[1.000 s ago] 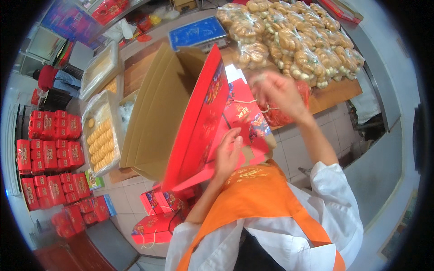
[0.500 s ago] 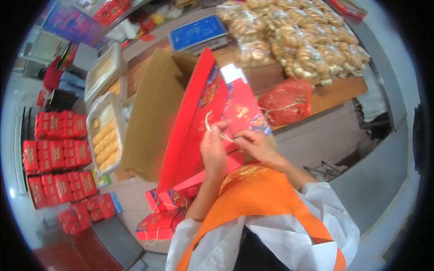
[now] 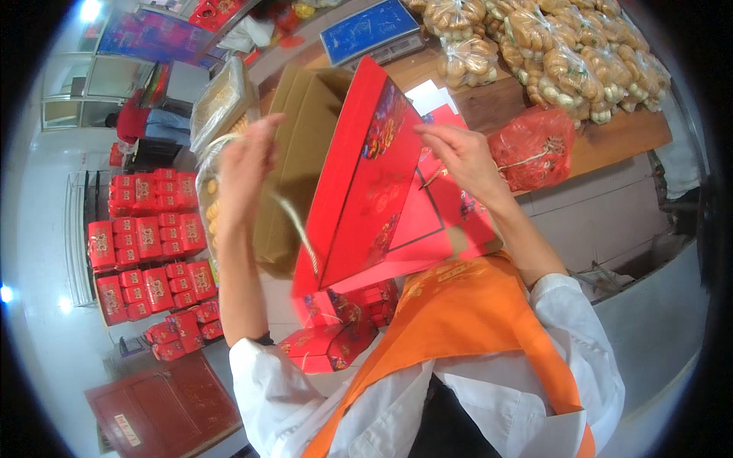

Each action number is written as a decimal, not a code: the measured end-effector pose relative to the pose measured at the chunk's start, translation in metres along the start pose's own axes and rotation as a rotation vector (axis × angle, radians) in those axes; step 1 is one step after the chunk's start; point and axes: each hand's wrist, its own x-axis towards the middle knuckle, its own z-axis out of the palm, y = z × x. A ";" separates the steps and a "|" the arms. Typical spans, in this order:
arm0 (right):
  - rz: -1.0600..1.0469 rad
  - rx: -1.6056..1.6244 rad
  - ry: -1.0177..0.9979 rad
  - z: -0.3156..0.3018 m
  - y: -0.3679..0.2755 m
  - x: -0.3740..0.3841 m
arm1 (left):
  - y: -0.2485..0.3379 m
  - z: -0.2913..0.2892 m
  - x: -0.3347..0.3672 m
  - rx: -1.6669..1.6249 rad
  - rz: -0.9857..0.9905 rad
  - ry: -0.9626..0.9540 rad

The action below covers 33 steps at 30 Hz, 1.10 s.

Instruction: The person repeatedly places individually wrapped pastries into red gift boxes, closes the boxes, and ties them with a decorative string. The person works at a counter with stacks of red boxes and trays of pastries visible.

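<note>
A red printed carton panel [image 3: 355, 168] stands tilted in front of me, with brown cardboard [image 3: 294, 137] behind it. My left hand [image 3: 248, 164], smeared by motion, is raised left of the panel, its fingers closed on a cream cord [image 3: 221, 143]. A stretch of cord also runs down to the panel's lower left, blurred. At the panel's right edge my right hand [image 3: 462, 156] is closed, thumb and fingertips together; whether it grips anything is hidden. Below its fingers a short cord end shows against the red carton's inner side.
A red plastic bag [image 3: 534, 149] lies on the wooden table's edge [image 3: 618, 153], near bagged round buns [image 3: 565, 61]. Beyond stands a blue-topped scale [image 3: 370, 34]. Lined trays [image 3: 221, 99] are at left. Red boxes [image 3: 328, 343] sit below; stacked red packages [image 3: 145, 240] stand farther left.
My hands have moved apart: the left up and to the left with the cord, the right up to the panel's right edge. The whole view has shifted too.
</note>
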 end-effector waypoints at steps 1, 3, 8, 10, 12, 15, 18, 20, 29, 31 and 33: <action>-0.016 0.007 0.006 0.010 0.007 0.004 | -0.015 0.008 0.009 -0.020 -0.073 -0.087; 0.014 0.013 0.029 0.022 0.016 0.006 | -0.025 0.035 0.026 -0.158 -0.280 -0.251; 0.139 0.127 0.072 0.038 0.028 0.005 | -0.038 0.076 0.036 -0.177 -0.290 -0.384; 0.183 0.165 0.074 0.041 0.027 0.007 | -0.033 0.081 0.038 -0.170 -0.276 -0.402; 0.204 0.148 0.060 0.044 0.026 0.010 | -0.031 0.084 0.040 -0.207 -0.315 -0.404; 0.155 -0.001 0.031 0.052 0.031 0.015 | -0.041 0.083 0.038 -0.304 -0.316 -0.400; 0.038 -0.158 0.066 0.059 0.041 0.019 | -0.036 0.083 0.031 -0.223 -0.222 -0.394; -0.022 -0.199 0.079 0.064 0.041 0.020 | -0.058 0.074 0.033 -0.285 -0.111 -0.431; -0.086 -0.259 0.060 0.076 0.037 0.030 | -0.086 0.056 0.043 -0.252 -0.075 -0.503; -0.097 -0.288 0.041 0.077 0.037 0.026 | -0.089 0.054 0.043 -0.236 -0.059 -0.561; -0.121 -0.296 0.041 0.078 0.034 0.022 | -0.085 0.054 0.038 -0.275 -0.049 -0.590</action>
